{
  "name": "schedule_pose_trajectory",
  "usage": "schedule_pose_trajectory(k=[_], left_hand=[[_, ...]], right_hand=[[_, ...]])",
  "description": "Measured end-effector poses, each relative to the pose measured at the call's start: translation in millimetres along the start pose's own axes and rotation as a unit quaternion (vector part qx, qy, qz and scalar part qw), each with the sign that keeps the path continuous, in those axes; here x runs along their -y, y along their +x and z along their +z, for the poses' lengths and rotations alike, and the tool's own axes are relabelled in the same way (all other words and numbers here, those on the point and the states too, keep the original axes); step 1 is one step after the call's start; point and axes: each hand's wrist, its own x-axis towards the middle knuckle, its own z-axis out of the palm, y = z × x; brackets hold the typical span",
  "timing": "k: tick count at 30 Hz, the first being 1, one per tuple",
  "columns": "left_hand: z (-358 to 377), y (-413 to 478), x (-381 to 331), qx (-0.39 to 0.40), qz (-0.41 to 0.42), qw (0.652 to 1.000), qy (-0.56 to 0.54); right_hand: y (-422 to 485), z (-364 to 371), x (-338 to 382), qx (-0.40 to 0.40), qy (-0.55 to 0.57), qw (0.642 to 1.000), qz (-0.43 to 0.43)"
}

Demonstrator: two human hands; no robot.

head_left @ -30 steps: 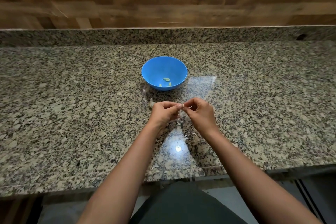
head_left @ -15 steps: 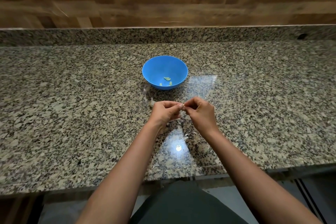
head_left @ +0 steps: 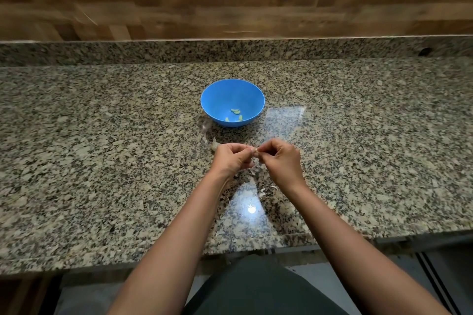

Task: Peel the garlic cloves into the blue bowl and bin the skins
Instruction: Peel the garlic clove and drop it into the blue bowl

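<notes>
A small pale garlic clove [head_left: 256, 153] is pinched between the left hand [head_left: 231, 158] and right hand [head_left: 280, 161] at frame centre, fingertips clamped on it. If squeezed unevenly, it could be flicked past the round blue plastic bowl [head_left: 217, 100] — papery white skins [head_left: 262, 190] could be scattered further.

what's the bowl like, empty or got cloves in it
Not empty: the bowl holds a few pale peeled cloves near its bottom, with most of the blue inside bare.
</notes>
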Motion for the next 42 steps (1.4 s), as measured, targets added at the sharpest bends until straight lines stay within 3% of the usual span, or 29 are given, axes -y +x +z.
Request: schedule_pose_trajectory(k=[4,8,13,16,19,22,26,31,35,42], left_hand=[[3.3,0.1,-0.4,-0.008,0.005,1.0,0.004],[3.1,4.0,1.2,-0.017,-0.003,1.0,0.014],[-5.4,6.3,10.8,-0.034,-0.002,0.997,0.067],[-12.8,6.1,15.4,-0.051,0.004,0.982,0.179],[-14.2,4.1,12.6,-0.061,0.045,0.956,0.285],[-9.8,0.9,4.1,-0.046,0.085,0.948,0.303],[-2.8,-1.7,-2.7,0.003,0.065,0.982,0.179],[-0.5,-0.6,-1.3,0.016,0.018,0.996,0.086],[-1.1,1.0,0.2,0.017,-0.026,1.0,-0.003],[-4.0,2.7,-5.3,0.038,-0.073,0.995,-0.056]], right_hand=[[0.8,0.0,0.2,0.004,0.032,0.999,0.026],[3.8,-3.4,0.5,0.015,0.156,0.985,0.078],[9.6,-12.7,-0.8,0.026,0.359,0.918,0.167],[12.4,-15.8,-4.7,0.037,0.414,0.883,0.217],[12.1,-15.3,-7.8,0.048,0.401,0.884,0.235],[10.8,-14.8,-8.5,0.063,0.372,0.896,0.234],[8.9,-15.3,-5.5,0.074,0.32,0.919,0.219],[8.6,-15.0,-1.0,0.087,0.273,0.939,0.192],[8.0,-17.3,1.0,0.109,0.231,0.954,0.16],[12.3,-19.0,0.7,0.119,0.183,0.968,0.127]])
